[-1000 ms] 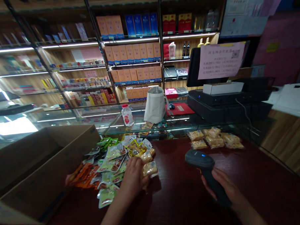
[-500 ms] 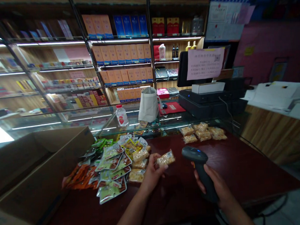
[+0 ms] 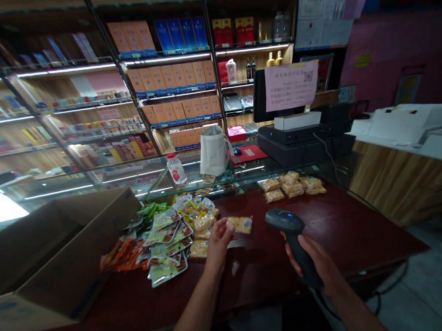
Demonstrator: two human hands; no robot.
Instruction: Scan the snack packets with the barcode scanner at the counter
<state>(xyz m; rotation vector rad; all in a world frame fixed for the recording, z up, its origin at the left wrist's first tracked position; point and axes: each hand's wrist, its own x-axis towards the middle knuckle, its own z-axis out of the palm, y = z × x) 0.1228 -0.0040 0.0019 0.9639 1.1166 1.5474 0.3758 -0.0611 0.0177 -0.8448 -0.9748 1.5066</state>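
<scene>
My left hand (image 3: pixel 217 240) is closed on a small clear snack packet (image 3: pixel 240 224) and holds it up above the dark red table (image 3: pixel 341 228). The packet's label side faces the barcode scanner (image 3: pixel 287 228), which my right hand (image 3: pixel 315 264) grips by its handle just to the right. A small blue light shows on top of the scanner head. To the left of my left hand lies a pile of snack packets (image 3: pixel 165 234), green, orange and clear.
An open cardboard box (image 3: pixel 59 250) lies on its side at the left. Several clear snack packets (image 3: pixel 291 184) sit at the table's far right. Behind them are a glass counter (image 3: pixel 192 181) with a bottle (image 3: pixel 175 169) and white bag (image 3: pixel 213 151), and a register (image 3: pixel 300 137).
My left hand took a clear packet out of the pile, lifted it and brought it right, toward the scanner. The scanner hand stayed about where it was; the view shifted.
</scene>
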